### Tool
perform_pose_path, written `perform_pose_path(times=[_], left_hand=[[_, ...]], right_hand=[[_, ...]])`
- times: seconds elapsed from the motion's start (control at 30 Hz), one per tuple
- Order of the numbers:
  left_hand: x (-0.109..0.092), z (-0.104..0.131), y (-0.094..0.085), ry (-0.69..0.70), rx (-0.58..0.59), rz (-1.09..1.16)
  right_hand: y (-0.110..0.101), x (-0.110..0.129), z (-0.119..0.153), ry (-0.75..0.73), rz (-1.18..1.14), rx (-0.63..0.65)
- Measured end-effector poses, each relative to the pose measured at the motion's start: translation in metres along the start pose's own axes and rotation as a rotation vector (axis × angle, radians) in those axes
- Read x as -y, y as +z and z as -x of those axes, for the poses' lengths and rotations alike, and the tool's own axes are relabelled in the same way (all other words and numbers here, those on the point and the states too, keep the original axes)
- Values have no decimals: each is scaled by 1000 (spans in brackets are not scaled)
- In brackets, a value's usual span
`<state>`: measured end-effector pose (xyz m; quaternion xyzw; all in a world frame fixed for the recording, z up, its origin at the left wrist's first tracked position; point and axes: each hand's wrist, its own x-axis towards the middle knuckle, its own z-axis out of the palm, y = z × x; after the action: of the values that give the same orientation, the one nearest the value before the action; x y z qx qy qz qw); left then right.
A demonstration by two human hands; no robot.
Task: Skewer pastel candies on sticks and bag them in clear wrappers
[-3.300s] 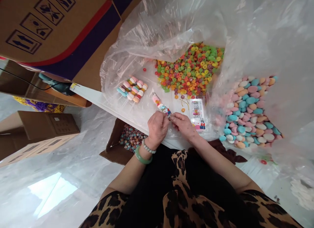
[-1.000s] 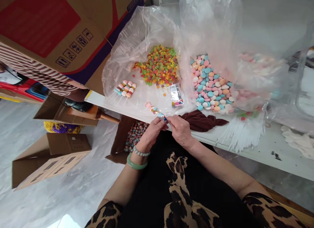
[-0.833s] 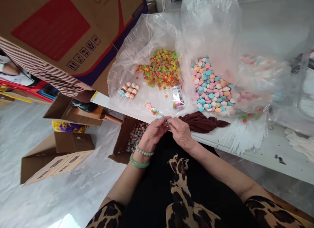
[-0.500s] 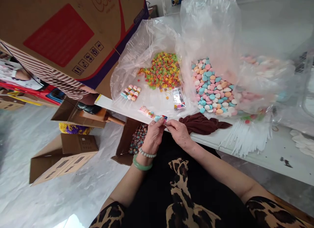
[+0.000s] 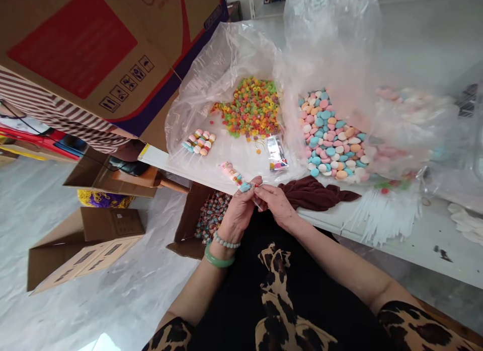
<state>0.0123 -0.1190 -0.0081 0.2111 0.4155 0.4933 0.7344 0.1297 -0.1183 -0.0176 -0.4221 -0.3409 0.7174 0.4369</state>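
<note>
White table (image 5: 396,235) edge: both hands, left hand (image 5: 238,216) and right hand (image 5: 277,206), pinch a light, probably brittle candy skewer (image 5: 234,174) at its near end.

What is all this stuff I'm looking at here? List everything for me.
candy stick: one, pastel pieces in clear wrap, held at the table edge by both hands
ring candies: a heap, green, orange, yellow, red, in an open clear bag
oval candies: a heap, pink, blue, white, orange, in the bag to the right
finished sticks: a small cluster, pastel, left on the plastic
small packet: one, clear with print, below the rings
brown cloth: one, on the table edge
white sticks: a fanned pile, right of the cloth
open box of candy: one, cardboard, on the floor
large carton: one, brown with red panel, upper left
left hand: bead and green bracelets on the wrist
right hand: fingers pinching the stick's near end
</note>
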Motion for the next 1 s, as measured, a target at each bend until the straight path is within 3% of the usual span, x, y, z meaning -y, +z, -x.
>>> perform_pose_path(times=[0.13, 0.27, 0.4, 0.5, 0.63, 0.73, 0.87, 0.93, 1.0], left_hand=[[2, -3, -12, -89, 90, -41], [7, -8, -23, -57, 20, -85], [6, -10, -21, -72, -5, 59], [3, -6, -17, -122, 95, 89], [-2, 0, -14, -170, 205, -2], [-5, -4, -16, -73, 108, 0], [-3, -16, -16, -42, -181, 151], [-2, -20, -10, -92, -262, 247], [-1, -21, -1, -146, -265, 322]], right_hand=[[-2, -2, -4, 37, -41, 3], [-6, -1, -6, 58, -6, 6], [-6, -4, -8, 285, -150, 102], [-7, -5, -10, 418, -312, 250], [-13, -2, -9, 405, -243, 313], [-13, 2, -4, 263, 80, 189], [1, 8, 9, -339, 857, -139], [11, 8, 12, -607, 1176, -164], [18, 6, 11, -736, 1413, -168]])
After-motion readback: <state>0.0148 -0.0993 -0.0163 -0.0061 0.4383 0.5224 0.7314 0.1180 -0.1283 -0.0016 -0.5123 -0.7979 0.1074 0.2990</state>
